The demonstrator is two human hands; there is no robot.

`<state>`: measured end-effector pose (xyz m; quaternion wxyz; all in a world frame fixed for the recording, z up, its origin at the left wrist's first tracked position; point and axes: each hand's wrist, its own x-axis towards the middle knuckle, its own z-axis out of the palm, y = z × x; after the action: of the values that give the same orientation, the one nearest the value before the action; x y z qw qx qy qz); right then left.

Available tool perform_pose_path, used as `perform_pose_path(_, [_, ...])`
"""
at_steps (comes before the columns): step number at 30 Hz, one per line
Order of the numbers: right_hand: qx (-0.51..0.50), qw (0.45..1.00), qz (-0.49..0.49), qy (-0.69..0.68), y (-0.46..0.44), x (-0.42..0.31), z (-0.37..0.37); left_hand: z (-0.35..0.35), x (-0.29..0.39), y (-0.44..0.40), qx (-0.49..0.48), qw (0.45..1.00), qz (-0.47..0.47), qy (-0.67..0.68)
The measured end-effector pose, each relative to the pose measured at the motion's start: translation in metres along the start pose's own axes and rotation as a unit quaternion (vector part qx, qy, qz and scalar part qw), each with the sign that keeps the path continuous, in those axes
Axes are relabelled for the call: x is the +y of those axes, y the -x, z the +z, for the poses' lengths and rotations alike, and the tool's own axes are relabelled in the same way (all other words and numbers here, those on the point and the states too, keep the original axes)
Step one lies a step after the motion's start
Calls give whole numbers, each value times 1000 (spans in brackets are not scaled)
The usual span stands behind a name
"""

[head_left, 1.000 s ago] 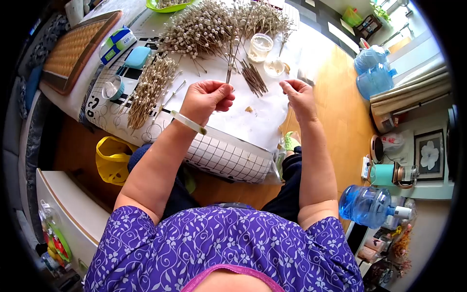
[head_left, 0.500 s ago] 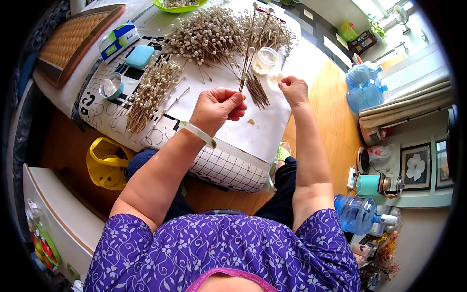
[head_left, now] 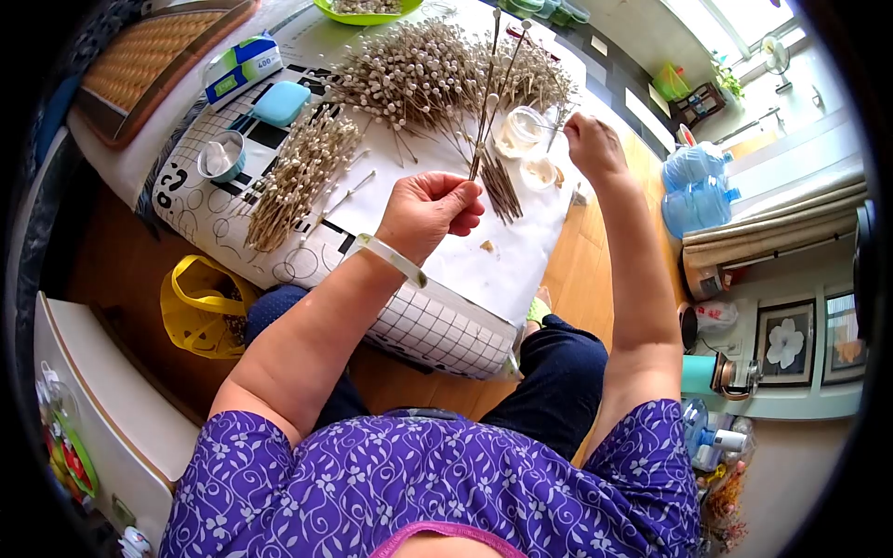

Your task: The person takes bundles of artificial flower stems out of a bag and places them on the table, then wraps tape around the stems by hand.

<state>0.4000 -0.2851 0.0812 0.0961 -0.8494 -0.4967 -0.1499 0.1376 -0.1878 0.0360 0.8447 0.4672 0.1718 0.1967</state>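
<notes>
My left hand (head_left: 433,210) is closed in a pinch around a few long dried stems (head_left: 484,126) with small round heads, which point up and away from me. At the right, my right hand (head_left: 593,147) is raised with its fingers pinched. A thin, pale stick-like piece (head_left: 555,128) seems to run from those fingers toward a clear round tub (head_left: 524,126). Beside the tub lies a small round lid or dish (head_left: 538,174) with pale stuff in it. A row of short brown sticks (head_left: 502,193) lies just beyond my left hand.
Large heaps of dried pale-headed stems (head_left: 409,74) cover the table's far side; another bundle (head_left: 302,181) lies left. Nearby are a blue case (head_left: 281,102), a small cup (head_left: 221,156), a tissue pack (head_left: 242,70) and a green bowl (head_left: 369,15). A yellow bag (head_left: 200,312) sits below.
My right hand has moved up and to the right, away from the tub and the small lid. My left hand still holds the stems, nearly in place. The view has shifted slightly.
</notes>
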Motion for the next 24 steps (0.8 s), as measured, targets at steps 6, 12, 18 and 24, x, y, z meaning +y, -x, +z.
perform_pose_path(6, [-139,990,-18,-13,-43,-23,11,-2,6,-1,9,1000,-11,1])
perform_pose_path(12, [-253,963,-54,75,-59,-39,19,-4,7,-4,6,1000,-7,11])
perform_pose_path(18, [-229,970,-52,64,-57,-28,11,-4,6,-4,-3,1000,2,3])
perform_pose_path(24, [71,996,-48,-16,23,-36,-32,-4,3,-7,4,1000,-5,16])
